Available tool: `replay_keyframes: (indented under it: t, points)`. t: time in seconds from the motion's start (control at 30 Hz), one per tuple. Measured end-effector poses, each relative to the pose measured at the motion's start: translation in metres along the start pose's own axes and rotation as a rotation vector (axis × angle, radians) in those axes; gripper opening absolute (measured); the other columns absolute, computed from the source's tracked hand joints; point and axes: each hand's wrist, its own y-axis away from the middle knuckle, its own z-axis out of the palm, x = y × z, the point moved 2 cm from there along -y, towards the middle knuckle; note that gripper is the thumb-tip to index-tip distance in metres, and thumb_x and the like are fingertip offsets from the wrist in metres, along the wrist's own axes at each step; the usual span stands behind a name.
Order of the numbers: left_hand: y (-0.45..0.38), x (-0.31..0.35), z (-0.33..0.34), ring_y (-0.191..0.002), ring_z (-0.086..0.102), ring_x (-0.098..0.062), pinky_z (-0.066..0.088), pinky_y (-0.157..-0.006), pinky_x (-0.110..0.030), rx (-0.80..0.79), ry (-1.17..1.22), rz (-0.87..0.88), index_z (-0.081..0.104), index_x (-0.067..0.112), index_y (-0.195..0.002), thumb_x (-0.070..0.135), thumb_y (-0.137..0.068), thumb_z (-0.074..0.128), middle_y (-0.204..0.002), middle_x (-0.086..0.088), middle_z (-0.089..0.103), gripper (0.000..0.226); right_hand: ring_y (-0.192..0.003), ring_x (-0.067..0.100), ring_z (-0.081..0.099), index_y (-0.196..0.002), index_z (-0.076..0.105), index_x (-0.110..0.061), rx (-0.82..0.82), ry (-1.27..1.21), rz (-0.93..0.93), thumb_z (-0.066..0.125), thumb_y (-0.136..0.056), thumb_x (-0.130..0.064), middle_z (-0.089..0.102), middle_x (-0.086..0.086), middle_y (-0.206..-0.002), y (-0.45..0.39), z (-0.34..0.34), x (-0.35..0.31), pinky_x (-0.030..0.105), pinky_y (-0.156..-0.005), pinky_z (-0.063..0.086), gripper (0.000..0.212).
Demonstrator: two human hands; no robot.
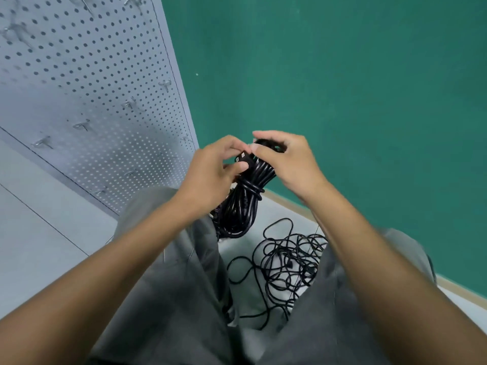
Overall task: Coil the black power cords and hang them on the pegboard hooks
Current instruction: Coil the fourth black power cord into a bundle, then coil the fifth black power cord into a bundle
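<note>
Left fingers: curled, with the thumb (238, 167) pressed against the plug end (243, 157) at the top of the coiled cord; the plug is pinched between thumb and forefinger.
Right fingers: curled over the upper loop of the coil; the thumb tip (255, 148) is set just beside the plug, and the remaining fingers are arched above the loop, partly hiding it.
Left hand (210, 171): held against the left side of the bundle, at its top.
Right hand (286, 160): held against the right side of the bundle, opposite the left hand.
Coiled cord (241, 206): black, gathered into a long bundle, bound by several turns around its middle; it is held in the air between the two hands, its lower loops hanging below them in front of the grey trousers (184, 272).
Loose cord (287, 262): black, tangled, lying on the pale floor (39, 219) between the knees, apart from the held bundle.
Pegboard (87, 83): grey, perforated, standing to the left; metal hooks (82, 125) are fitted to it, with no cord seen on them.
Wall (355, 88): green, behind the hands.
</note>
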Motion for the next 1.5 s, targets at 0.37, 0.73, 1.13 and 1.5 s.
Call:
replay_keyframes:
  t: [0.37,0.73,1.13,1.5]
  points:
    - [-0.103,-0.085,0.033,-0.101,0.056,-0.009,0.049,-0.089,-0.030,-0.117,-0.385,0.094,0.070,0.020,-0.114,0.006,-0.096,0.068,-0.095,0.005,0.047,0.022,-0.134,0.010,0.052,-0.143,0.056,-0.020,-0.294,-0.008,0.263,0.033,-0.108,-0.051,0.059,-0.006,-0.144,-0.100,-0.012,0.090,0.035,-0.116,0.038,0.052]
    - [-0.178,-0.233,0.086,-0.085,0.060,-0.025,0.049,-0.075,-0.033,-0.085,-0.682,-0.237,0.064,0.008,-0.120,0.019,-0.099,0.067,-0.112,-0.011,0.058,0.024,-0.102,0.027,0.064,-0.116,0.069,-0.003,-0.167,0.143,0.664,0.050,-0.106,-0.037,0.067,0.022,-0.125,-0.123,-0.038,0.279,0.051,-0.101,0.051,0.041]
    - [-0.191,-0.365,0.196,-0.069,0.063,-0.028,0.053,-0.057,-0.036,-0.254,-0.559,-0.659,0.062,-0.002,-0.089,0.019,-0.096,0.063,-0.079,-0.014,0.064,0.022,-0.077,0.019,0.047,-0.079,0.058,-0.004,-0.344,0.481,0.898,0.057,-0.103,-0.026,0.050,0.004,-0.074,-0.106,-0.022,0.453,0.028,-0.070,0.033,0.032]
    - [-0.201,-0.457,0.236,-0.087,0.074,-0.033,0.062,-0.086,-0.050,0.078,0.072,-1.042,0.052,0.019,-0.078,0.019,-0.084,0.084,-0.089,-0.015,0.072,0.032,-0.122,0.025,0.056,-0.135,0.062,-0.015,-0.429,0.439,0.962,0.062,-0.100,-0.027,0.057,0.005,-0.133,-0.089,-0.024,0.523,0.026,-0.089,0.038,0.037]
